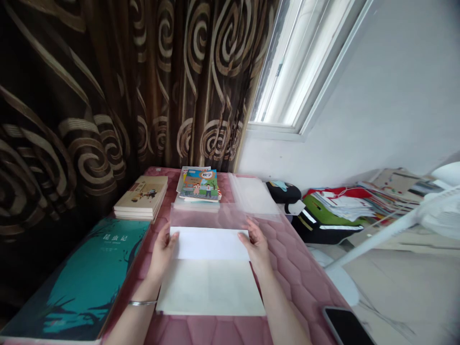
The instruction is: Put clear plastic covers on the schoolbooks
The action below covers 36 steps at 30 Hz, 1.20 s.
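Both hands grip the side edges of a clear plastic book cover [206,215], which has a bright white band [210,244] across its near part. My left hand [166,244] pinches the left edge, with the thumb on top and the fingers curled behind. My right hand [257,245] does the same at the right edge. Just below the band, a pale, cream-white book or sheet [211,290] lies flat between my forearms. Whether the white band belongs to the cover or to the pale item, I cannot tell.
A pink quilted surface [287,268] carries a large teal book [97,268], a stack of beige books [142,194], a colourful textbook pile [201,186], and more clear covers [255,196]. A phone [347,326] lies front right. A white fan [388,232] stands beyond the right edge.
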Tool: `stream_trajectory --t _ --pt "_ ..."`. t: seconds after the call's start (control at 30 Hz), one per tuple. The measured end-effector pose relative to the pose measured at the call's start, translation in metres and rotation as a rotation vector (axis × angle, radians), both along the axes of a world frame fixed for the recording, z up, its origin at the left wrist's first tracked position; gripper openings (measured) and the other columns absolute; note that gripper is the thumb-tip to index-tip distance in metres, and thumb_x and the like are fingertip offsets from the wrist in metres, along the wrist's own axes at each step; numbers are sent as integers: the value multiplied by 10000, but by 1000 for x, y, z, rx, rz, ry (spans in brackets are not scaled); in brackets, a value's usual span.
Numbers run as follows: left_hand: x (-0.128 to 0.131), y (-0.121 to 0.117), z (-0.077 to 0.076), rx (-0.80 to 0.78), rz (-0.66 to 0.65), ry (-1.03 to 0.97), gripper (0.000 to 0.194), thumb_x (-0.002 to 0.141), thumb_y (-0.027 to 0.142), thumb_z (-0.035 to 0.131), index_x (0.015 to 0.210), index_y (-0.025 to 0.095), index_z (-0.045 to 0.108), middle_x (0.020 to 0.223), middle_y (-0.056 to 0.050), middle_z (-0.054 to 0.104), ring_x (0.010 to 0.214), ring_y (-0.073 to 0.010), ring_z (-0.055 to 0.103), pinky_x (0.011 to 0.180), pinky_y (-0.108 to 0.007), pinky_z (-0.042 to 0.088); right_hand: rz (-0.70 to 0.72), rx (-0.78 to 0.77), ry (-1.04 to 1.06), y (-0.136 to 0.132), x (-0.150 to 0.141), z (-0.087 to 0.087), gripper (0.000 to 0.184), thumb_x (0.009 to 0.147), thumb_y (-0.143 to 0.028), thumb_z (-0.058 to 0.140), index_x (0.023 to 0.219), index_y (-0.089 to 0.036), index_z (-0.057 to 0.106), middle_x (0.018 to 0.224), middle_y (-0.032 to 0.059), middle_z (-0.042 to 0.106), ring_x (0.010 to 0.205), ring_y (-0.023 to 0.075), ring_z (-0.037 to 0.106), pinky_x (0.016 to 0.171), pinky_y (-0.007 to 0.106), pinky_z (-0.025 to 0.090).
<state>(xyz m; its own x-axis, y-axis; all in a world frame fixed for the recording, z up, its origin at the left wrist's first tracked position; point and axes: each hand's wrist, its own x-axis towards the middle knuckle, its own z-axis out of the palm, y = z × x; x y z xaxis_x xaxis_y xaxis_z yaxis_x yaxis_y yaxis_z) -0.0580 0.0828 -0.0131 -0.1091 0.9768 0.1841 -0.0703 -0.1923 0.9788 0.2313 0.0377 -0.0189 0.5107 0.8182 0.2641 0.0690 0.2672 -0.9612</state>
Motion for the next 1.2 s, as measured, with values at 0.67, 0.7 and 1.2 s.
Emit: stream_trajectory --t 0.67,0.7,1.2 --pt "1 -3 6 -55 18 -24 607 691 484 716 1191 174 567 1169 -124 665 1091 -263 616 949 -387 462 80 -3 18 -4 -3 6 683 672 -458 777 1263 -207 546 825 17 673 704 190 612 623 303 499" --pt "0 -3 5 -64 14 -40 605 688 472 719 1194 177 568 1193 -125 653 1109 -262 606 960 -386 454 83 -6 21 -3 -3 5 690 674 -462 776 1269 -206 538 829 18 673 711 193 615 627 304 499" --pt "3 1 -3 -14 55 -58 573 665 401 739 1172 193 570 1062 -71 659 951 -191 615 894 -335 451 10 -48 40 -6 -5 8 679 652 -530 769 1227 -210 604 1091 96 710 951 275 662 779 376 544"
